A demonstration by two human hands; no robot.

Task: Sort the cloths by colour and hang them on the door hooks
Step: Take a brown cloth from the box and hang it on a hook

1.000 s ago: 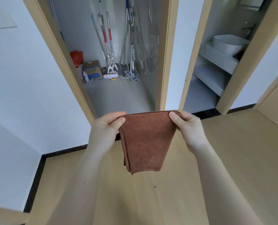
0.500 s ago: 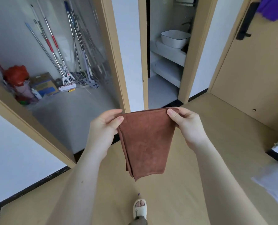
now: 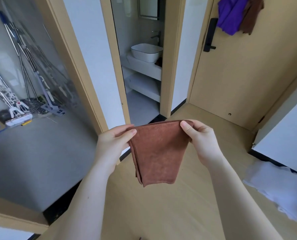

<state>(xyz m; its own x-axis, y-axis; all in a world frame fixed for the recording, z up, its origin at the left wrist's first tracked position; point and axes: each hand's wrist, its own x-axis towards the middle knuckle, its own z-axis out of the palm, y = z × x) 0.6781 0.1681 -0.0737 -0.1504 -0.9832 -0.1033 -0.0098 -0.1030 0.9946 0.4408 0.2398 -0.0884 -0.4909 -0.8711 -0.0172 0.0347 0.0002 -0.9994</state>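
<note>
A folded brown cloth (image 3: pixel 157 153) hangs in front of me above the wooden floor. My left hand (image 3: pixel 114 142) pinches its top left corner and my right hand (image 3: pixel 200 141) pinches its top right corner, so the top edge is stretched level between them. On the tan door (image 3: pixel 248 75) at the upper right hang a purple cloth (image 3: pixel 230 16) and, just right of it, another brown cloth (image 3: pixel 252 16). The hooks themselves are hidden behind the cloths.
A black door handle (image 3: pixel 209 35) sits left of the hung cloths. A doorway ahead shows a white washbasin (image 3: pixel 146 52). Mops (image 3: pixel 23 75) lean in a closet at left. A white cloth or bag (image 3: pixel 279 187) lies on the floor at right.
The view has swung to the right: the closet slid left and the tan door with its hung cloths came into sight. Both hands keep the same hold on the brown cloth.
</note>
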